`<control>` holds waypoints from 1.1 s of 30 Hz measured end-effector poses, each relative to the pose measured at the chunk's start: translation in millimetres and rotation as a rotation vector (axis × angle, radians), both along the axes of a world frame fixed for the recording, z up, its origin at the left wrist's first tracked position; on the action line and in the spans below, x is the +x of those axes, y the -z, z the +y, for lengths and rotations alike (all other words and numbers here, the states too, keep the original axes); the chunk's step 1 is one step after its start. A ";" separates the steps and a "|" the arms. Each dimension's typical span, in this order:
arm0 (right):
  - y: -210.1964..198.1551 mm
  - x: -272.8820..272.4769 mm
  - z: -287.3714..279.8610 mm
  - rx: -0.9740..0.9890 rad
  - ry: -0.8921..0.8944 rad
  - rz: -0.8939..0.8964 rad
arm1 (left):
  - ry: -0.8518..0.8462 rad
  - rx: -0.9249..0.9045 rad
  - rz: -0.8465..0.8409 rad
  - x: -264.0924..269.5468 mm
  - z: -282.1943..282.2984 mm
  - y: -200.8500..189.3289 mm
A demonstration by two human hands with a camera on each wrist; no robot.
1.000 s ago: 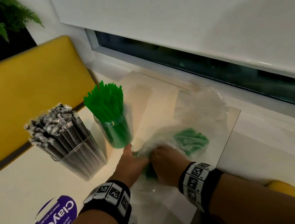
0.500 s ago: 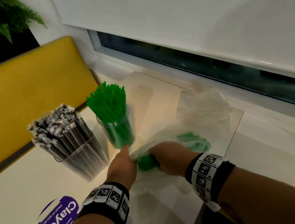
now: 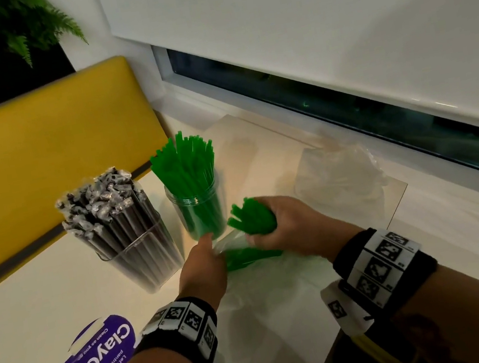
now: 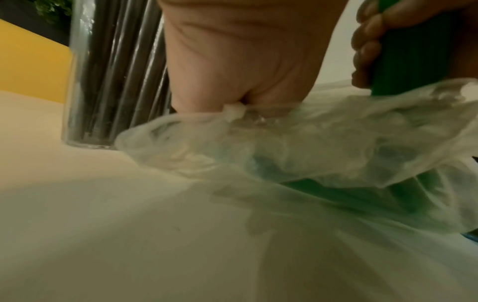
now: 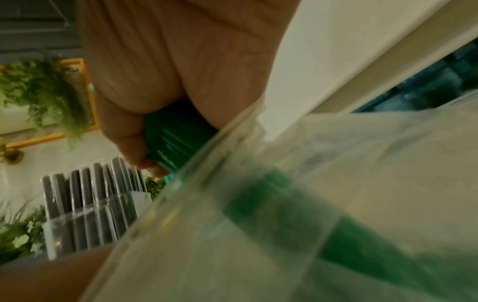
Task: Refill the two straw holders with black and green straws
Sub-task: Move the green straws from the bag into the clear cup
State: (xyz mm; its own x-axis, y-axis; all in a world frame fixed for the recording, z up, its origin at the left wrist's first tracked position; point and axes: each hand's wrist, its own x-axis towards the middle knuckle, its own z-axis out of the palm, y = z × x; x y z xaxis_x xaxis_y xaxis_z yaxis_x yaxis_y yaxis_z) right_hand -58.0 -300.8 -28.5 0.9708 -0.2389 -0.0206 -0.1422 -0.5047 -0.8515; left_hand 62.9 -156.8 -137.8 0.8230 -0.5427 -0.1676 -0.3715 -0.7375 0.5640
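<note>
Two hands busy at the bag mouth, head view first. Right hand (image 3: 284,224) is fisted round a bundle of green straws (image 3: 252,217), loose ends fanned up and left twd the round holder (image 3: 196,208), which already stands packed w/ green straws. Left hand (image 3: 203,266) pinches the clear plastic bag (image 3: 267,275) at its opening, pinning it near the table (image 3: 18,332). Black straws (image 3: 108,204) sit in the square holder (image 3: 146,261), looks full. A 2nd empty bag (image 3: 339,176) lies near the window.

Risks, as I judge them: the bundle's tail is partly inside the bag, so film could drag along and sweep the round holder over, it's just beside the left hand. Jar is crowded; forcing the bundle in may splay or bend straws, or spill some onto the table. A slack fist = straws sliding out.

Left wrist view: palm (image 4: 245,53) close up, bag film (image 4: 310,143) gripped at its base; exact finger lay hidden. Right-hand fingers (image 4: 367,30) curl round the green bundle (image 4: 413,61) above the bag. Square holder's base (image 4: 108,81) right behind.

Right wrist view: blurry; palm (image 5: 181,51) wrapped tight on the green straws (image 5: 178,139), rest of them smeared inside the bag (image 5: 336,183).
</note>
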 end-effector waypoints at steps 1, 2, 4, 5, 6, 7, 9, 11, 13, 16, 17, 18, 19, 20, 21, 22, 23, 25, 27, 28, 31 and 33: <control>-3.4 -0.4 0.2 0.073 0.051 -0.048 | 0.000 0.010 0.006 -1.6 0.2 -0.9; -8.8 -0.6 1.1 0.166 0.112 -0.085 | 0.001 0.018 0.011 -3.8 0.7 -1.7; -23.9 1.1 -0.4 0.305 0.232 -0.139 | -0.010 0.034 0.021 -8.1 1.9 -3.1; -30.7 3.5 -4.0 0.343 0.293 -0.173 | -0.023 0.033 0.021 -10.5 2.5 -4.4; -39.3 6.5 -8.7 0.395 0.351 -0.225 | -0.038 0.024 0.019 -13.4 2.2 -4.9; -47.9 10.6 -14.6 0.471 0.396 -0.292 | -0.057 0.000 0.027 -16.8 1.6 -4.8; -69.5 19.1 -25.6 0.611 0.418 -0.445 | -0.101 -0.191 0.107 -22.7 -0.5 -8.4; -86.6 30.8 -38.2 0.583 0.453 -0.560 | -0.184 -0.439 0.204 -22.3 -6.8 -15.1; -98.5 44.8 -49.1 0.480 0.507 -0.636 | -0.260 -0.587 0.238 -17.9 -16.7 -29.4; -109.7 74.4 -56.1 0.371 0.608 -0.708 | -0.383 -0.662 0.249 -0.6 -36.2 -54.2; -111.0 84.9 -54.7 0.307 0.634 -0.699 | -0.439 -0.679 0.257 6.8 -41.6 -61.6; -110.2 95.2 -51.8 0.245 0.643 -0.684 | -0.486 -0.706 0.261 15.1 -46.0 -66.1; -108.0 104.7 -47.2 0.193 0.631 -0.674 | -0.517 -0.740 0.258 22.4 -49.3 -70.5; -105.3 113.5 -40.7 0.149 0.605 -0.666 | -0.529 -0.762 0.246 30.0 -51.1 -71.6; -102.4 121.6 -33.5 0.116 0.573 -0.655 | -0.525 -0.766 0.231 36.1 -52.1 -70.9; -99.6 129.3 -27.0 0.096 0.544 -0.640 | -0.519 -0.761 0.218 40.8 -52.1 -70.5; -97.0 136.3 -21.2 0.089 0.515 -0.622 | -0.513 -0.756 0.211 44.0 -51.6 -69.3; -95.1 147.2 -10.1 0.108 0.450 -0.578 | -0.488 -0.763 0.179 49.0 -51.8 -66.1; -94.7 155.8 -0.8 0.148 0.393 -0.554 | -0.462 -0.792 0.141 50.2 -53.0 -62.4; -95.3 159.4 3.8 0.164 0.373 -0.555 | -0.458 -0.817 0.138 50.5 -53.8 -60.2; -95.0 168.4 8.4 0.252 0.384 -0.561 | -0.476 -0.916 0.136 52.6 -55.6 -56.6; -93.7 171.5 5.2 0.337 0.424 -0.554 | -0.470 -0.949 0.155 54.3 -56.2 -55.1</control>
